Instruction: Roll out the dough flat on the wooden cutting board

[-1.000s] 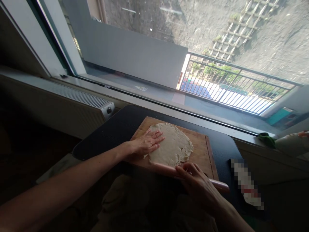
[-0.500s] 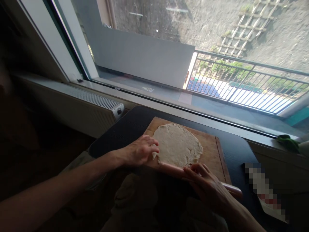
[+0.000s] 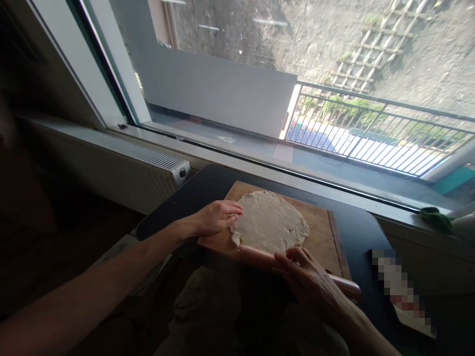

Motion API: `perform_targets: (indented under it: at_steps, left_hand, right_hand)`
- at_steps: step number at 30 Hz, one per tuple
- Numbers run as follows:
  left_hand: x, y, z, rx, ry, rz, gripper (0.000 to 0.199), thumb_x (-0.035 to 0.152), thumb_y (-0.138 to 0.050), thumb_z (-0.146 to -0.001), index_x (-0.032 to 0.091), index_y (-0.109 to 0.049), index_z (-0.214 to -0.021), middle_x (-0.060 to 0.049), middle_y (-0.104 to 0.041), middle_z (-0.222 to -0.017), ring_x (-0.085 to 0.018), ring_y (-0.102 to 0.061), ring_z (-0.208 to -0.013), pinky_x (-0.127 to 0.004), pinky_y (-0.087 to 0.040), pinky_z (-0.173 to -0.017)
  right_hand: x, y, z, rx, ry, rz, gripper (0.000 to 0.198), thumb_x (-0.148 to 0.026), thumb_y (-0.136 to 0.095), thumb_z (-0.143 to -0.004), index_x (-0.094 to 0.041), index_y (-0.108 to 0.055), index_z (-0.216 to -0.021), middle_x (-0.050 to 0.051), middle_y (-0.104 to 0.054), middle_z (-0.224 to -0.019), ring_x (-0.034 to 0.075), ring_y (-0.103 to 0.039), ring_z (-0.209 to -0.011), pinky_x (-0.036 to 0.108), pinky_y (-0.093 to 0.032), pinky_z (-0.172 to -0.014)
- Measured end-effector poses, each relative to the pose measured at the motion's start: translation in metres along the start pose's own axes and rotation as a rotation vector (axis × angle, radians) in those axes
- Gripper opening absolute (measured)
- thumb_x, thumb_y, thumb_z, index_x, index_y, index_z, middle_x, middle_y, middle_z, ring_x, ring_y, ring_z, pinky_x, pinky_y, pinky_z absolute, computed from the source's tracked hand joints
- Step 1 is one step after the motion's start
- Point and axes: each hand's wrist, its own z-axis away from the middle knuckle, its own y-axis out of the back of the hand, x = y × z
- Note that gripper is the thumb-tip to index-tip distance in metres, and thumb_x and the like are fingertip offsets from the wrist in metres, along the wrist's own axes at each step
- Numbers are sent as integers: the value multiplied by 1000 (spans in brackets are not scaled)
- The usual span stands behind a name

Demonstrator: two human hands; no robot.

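Note:
A thin, roughly round sheet of dough (image 3: 272,220) lies on a wooden board (image 3: 322,235), its rim uneven, with a small tear near the right side. At the dough's left edge, my left hand (image 3: 217,217) has its fingers together, pinching the edge; a small flap hangs just below. A smooth rolling pin (image 3: 256,258) lies along the near edge of the board. My right hand (image 3: 302,269) curls over the pin, fingertips close to the dough's near edge. The hand covers the pin's middle, and its right end sticks out beyond the wrist.
The board rests on a dark table (image 3: 361,230) with rounded corners. A white radiator (image 3: 148,168) stands to the left, below a large window. On the right lies a partly blurred-out flat object (image 3: 403,296). A green cloth-like item (image 3: 434,220) sits by the sill.
My left hand has moved slightly up along the dough's left edge, and its fingers have straightened. My right hand stays on the rolling pin. The whole view has shifted a little.

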Motion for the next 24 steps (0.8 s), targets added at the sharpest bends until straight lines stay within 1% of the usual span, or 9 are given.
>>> perform_targets:
  at_steps: [1, 3, 6, 8, 12, 20, 24]
  left_hand:
    - [-6, -3, -2, 25, -13, -30, 30, 23, -47, -87, 18, -66, -111, -6, -60, -123, -18, -52, -117, -29, -40, -100]
    - [-17, -13, -4, 23, -49, -87, 32, 25, -53, -84, 21, -65, -114, -6, -55, -130, -20, -48, -122, -34, -37, -104]
    - [-25, -25, -2, 25, -62, -138, 34, 28, -55, -83, 24, -64, -116, -7, -52, -133, -22, -46, -123, -37, -34, -106]
    - [-26, -28, 1, 28, -58, -144, 35, 28, -53, -85, 24, -63, -118, -7, -51, -133, -22, -45, -124, -38, -33, -107]
    - [-26, -28, 3, 37, -60, -139, 35, 29, -52, -86, 25, -62, -119, -6, -51, -134, -22, -44, -125, -38, -32, -108]
    - [-25, -30, 2, 36, -58, -139, 35, 28, -51, -86, 24, -61, -119, -6, -52, -132, -21, -43, -125, -39, -31, -108]
    - [-27, -25, 0, 21, -50, -63, 36, 27, -51, -84, 22, -60, -119, -7, -53, -132, -21, -45, -125, -38, -33, -108]
  right_hand:
    - [-2, 0, -1, 3, -4, -3, 41, -14, -46, -89, -26, -46, -129, 8, -53, -104, 18, -52, -90, 34, -50, -78]
    - [-4, 0, 0, 3, 3, -12, 44, -13, -46, -89, -26, -45, -131, 8, -53, -105, 18, -52, -90, 33, -50, -77]
    - [-4, 0, 1, 6, 1, -8, 46, -13, -46, -89, -28, -43, -132, 8, -53, -106, 19, -52, -92, 33, -50, -78]
    - [-3, 0, 1, 0, -9, 1, 46, -13, -47, -88, -27, -44, -132, 8, -53, -106, 19, -52, -92, 34, -50, -78]
    - [-2, 0, -1, -11, 15, -6, 47, -14, -47, -88, -27, -43, -133, 8, -53, -104, 19, -52, -90, 34, -50, -76]
    - [1, 1, 0, -33, -12, -24, 45, -14, -47, -89, -27, -42, -132, 8, -51, -106, 19, -50, -92, 34, -49, -78]
    - [-7, 1, -3, -32, -17, 1, 43, -13, -47, -88, -26, -44, -129, 7, -52, -103, 18, -50, -89, 32, -48, -76]
